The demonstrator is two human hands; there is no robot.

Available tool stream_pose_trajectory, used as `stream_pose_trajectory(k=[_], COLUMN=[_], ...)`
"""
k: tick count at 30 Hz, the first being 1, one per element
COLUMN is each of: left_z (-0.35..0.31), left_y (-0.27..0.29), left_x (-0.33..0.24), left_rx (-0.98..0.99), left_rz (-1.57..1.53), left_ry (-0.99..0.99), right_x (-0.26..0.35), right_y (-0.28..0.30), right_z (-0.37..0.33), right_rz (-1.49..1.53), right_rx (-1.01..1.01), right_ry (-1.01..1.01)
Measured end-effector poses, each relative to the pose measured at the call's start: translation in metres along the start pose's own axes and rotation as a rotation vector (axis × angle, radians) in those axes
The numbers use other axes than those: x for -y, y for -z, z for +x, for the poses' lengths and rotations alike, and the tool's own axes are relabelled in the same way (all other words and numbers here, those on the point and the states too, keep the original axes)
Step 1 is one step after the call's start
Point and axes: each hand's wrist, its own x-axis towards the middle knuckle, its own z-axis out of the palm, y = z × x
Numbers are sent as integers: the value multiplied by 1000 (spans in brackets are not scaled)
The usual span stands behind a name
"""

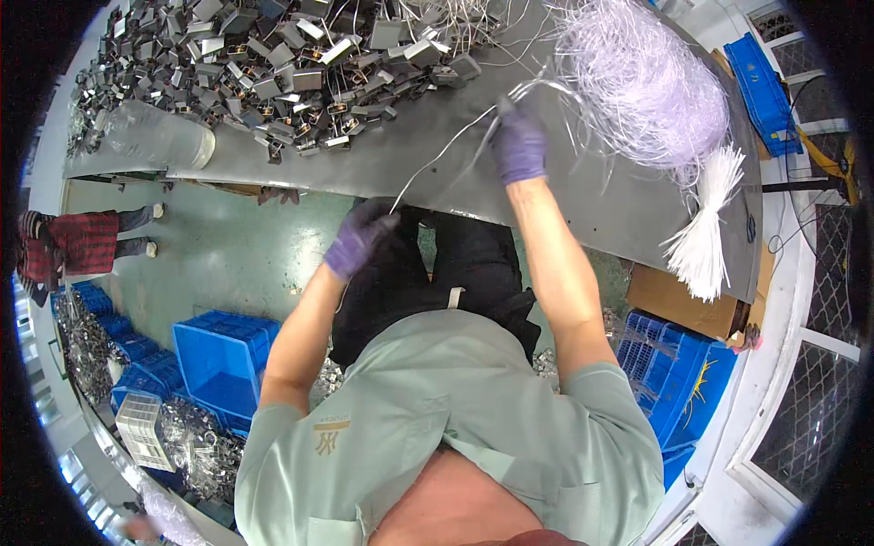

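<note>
Reaching forward over the dark gray tabletop (619, 205) with the purple-gloved right hand (521, 146), arm nearly straight, wrist in line, fingers bunched narrow at the tips; blurred, but apparently pinching a thin white cord (432, 164). Angling inward with the purple-gloved left hand (361, 238), just short of the table's near edge, above the lap, lower and further left than the right; curled closed, pinching the same cord between thumb and fingers. Running diagonally up from left fingertips to right fingertips, then on toward a tangled heap of pale lilac plastic strands (642, 86), right of the right hand. Printed on the pale green shirt (410, 364): gold bar with tiny lettering plus a gold monogram, too small to read surely. Lying near the table's right edge, below the heap: a fanned bundle of white strips (708, 232). Piled far left on the tabletop: small dark gray rectangular blocks (273, 68), beside a clear plastic cylinder (155, 135).
</note>
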Motion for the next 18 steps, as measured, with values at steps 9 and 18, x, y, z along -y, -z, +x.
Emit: stream_pose_trajectory(k=[9, 18], left_z=[0, 4], left_y=[-4, -21], left_x=[4, -37], left_rx=[-140, -29], left_rz=[168, 267], left_ry=[-80, -79], right_x=[70, -8], right_y=[7, -25], right_z=[-31, -66], right_rz=[-42, -818], right_rx=[96, 225], right_ry=[-16, 1254])
